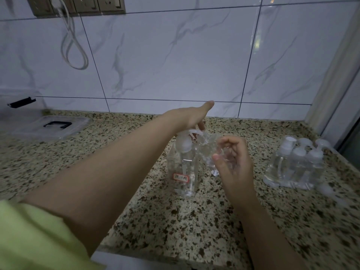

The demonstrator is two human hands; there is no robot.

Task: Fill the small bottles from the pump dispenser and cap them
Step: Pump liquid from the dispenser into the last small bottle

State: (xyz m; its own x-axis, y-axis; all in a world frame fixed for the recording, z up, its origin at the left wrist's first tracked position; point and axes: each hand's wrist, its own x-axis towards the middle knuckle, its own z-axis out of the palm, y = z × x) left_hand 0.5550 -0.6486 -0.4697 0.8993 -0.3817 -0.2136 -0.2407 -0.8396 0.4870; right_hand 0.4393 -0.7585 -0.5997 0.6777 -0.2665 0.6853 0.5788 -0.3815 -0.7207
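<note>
A clear pump dispenser [184,168] with a red-edged label stands on the speckled counter [175,221] at the centre. My left hand [191,117] lies on top of its white pump head, fingers pressing down and thumb stretched out. My right hand [232,162] grips a small clear bottle [211,152], tilted, with its mouth up under the pump spout. Part of the small bottle is hidden behind my fingers. Several capped small bottles [296,164] stand grouped at the right.
A clear plastic box lid with a black handle [52,126] lies at the left by a clear box [17,106]. Loose white caps [327,189] lie near the bottle group. A tiled wall backs the counter; a cable [73,45] hangs from wall sockets.
</note>
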